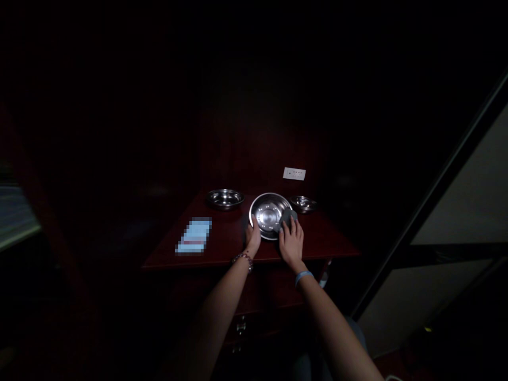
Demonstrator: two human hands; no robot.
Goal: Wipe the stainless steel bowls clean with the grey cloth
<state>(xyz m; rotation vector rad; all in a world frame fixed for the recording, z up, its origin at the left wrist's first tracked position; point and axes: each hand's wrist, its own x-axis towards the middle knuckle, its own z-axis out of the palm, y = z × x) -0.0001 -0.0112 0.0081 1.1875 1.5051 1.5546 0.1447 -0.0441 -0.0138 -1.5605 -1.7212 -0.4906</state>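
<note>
A shiny metal bowl (pixel 269 218) is tilted toward me above the dark red desk (pixel 230 248). My left hand (pixel 253 238) grips its near left rim, the thumb over the edge and the other fingers hidden behind. At the right side of the bowl, my right hand (pixel 291 241) presses a dark grey cloth (pixel 289 216) against the rim and inner wall. A beaded bracelet circles the left wrist and a blue band the right one.
One metal bowl (pixel 225 198) stands at the back left of the desk, and a smaller one (pixel 304 203) at the back right. A blurred-out phone-shaped object (pixel 194 236) lies on the left. A white socket plate (pixel 294 173) is on the back wall; drawer handles (pixel 241 324) are below.
</note>
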